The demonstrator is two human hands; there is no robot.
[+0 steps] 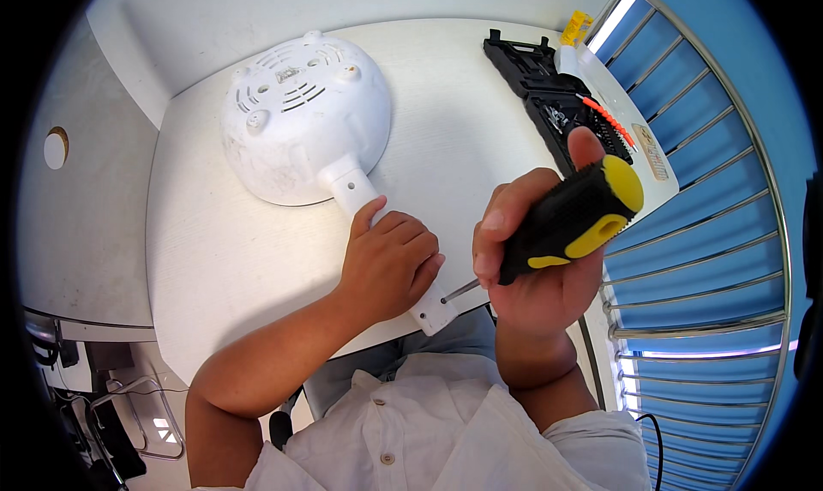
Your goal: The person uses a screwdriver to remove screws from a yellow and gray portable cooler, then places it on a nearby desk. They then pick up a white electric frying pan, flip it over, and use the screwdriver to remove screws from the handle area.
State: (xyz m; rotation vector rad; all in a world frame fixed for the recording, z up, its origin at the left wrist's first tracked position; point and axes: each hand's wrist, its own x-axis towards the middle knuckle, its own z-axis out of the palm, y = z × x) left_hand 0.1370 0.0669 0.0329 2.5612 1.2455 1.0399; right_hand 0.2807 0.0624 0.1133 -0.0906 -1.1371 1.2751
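Observation:
A white round appliance [304, 118] lies upside down on the white table [214, 251], its vented underside up. Its long white handle [353, 185] runs toward me to the table's near edge. My left hand [390, 264] is closed over the middle of that handle, pressing it down. My right hand [536, 259] grips a black and yellow screwdriver [576, 218]. The screwdriver's thin metal shaft slants down to the left, and its tip [446, 299] touches the end of the handle near the table edge.
A black open tool case [553, 96] with orange bits lies at the table's far right, with a yellow item [576, 26] beyond it. A metal railing [686, 259] runs along the right over a blue floor. A grey wall panel stands at left.

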